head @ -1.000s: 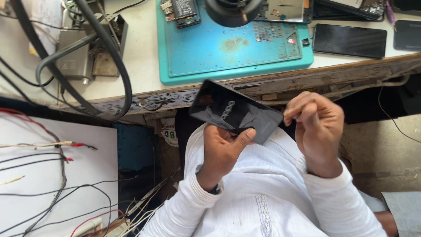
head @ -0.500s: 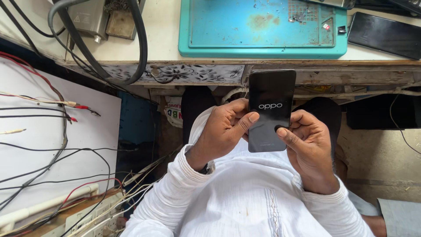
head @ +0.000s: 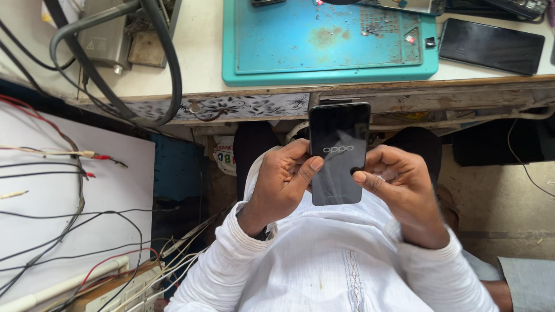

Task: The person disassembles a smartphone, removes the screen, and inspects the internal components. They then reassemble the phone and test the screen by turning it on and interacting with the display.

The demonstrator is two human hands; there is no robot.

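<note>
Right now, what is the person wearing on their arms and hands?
Both arms are covered by long white sleeves of loose, creased cloth that end at the wrists. A dark band, maybe a watch, peeks out at the left wrist. The left hand and right hand are bare, without gloves.

Worn wooden workbench edge above a dusty concrete floor, daylight
</note>
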